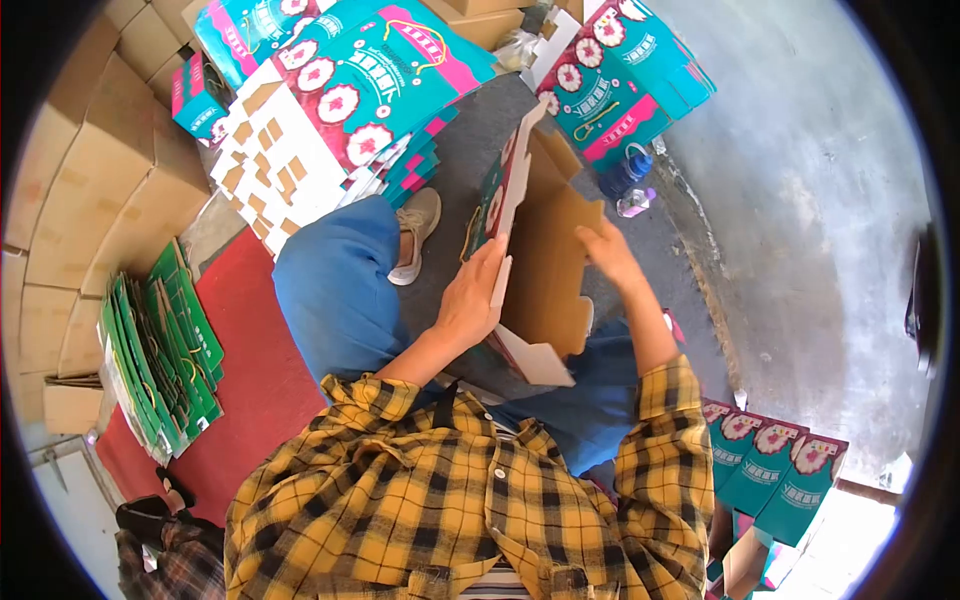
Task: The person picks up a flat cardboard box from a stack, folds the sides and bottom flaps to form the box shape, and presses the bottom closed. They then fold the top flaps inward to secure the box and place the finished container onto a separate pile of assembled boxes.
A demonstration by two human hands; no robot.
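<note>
A printed cardboard gift box [545,245] stands tilted between my knees, its plain brown inside facing up and its flaps spread. My left hand [474,298] holds the box's left wall, fingers lying along the printed outer side near the white edge. On the opposite side, my right hand [610,254] grips the brown edge, with the fingertips bent over it. The bottom of the box is partly hidden by its own walls and my legs.
Flat teal-and-pink cartons [385,75] are stacked ahead, more cartons [625,75] ahead right. A blue bottle [626,172] and a small clear bottle [636,203] stand nearby. Green folded cartons [165,350] lie left, brown boxes [110,180] behind them. Formed teal boxes [790,475] stand right.
</note>
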